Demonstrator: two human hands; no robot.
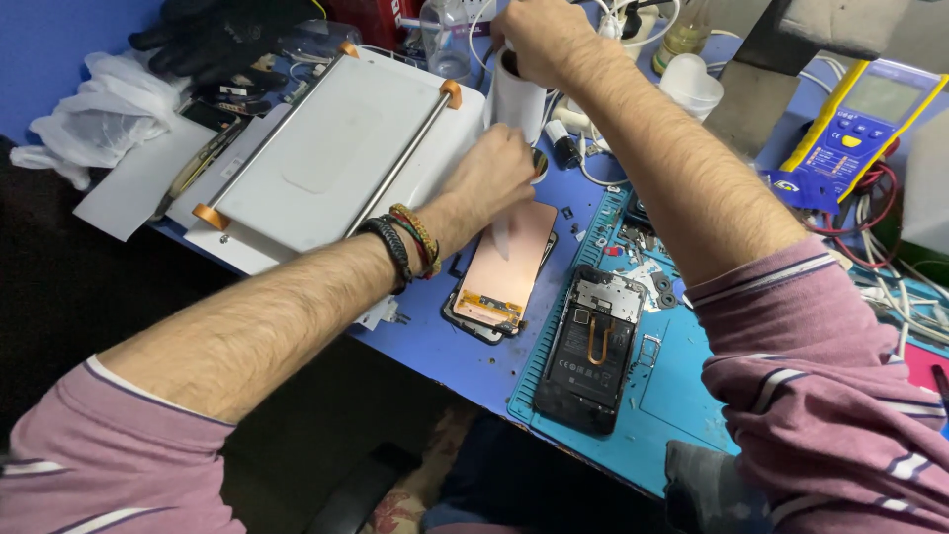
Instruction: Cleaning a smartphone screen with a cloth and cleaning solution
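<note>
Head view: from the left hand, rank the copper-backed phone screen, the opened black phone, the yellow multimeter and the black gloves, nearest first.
1. Copper-backed phone screen: directly under the left hand, which touches it.
2. Opened black phone: lower right, on the teal mat.
3. Black gloves: upper left, beyond the white plate machine.
4. Yellow multimeter: far right.
Gloves and multimeter are close to call.

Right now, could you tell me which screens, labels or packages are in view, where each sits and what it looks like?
Multimeter: far right of the bench, yellow and blue case, blank grey display.
Detached phone screen: middle, under the left hand, copper-pink back facing up.
Opened phone: on the blue mat, black, label patches on its battery.
White cylindrical container: at the back, under the right hand.
</note>
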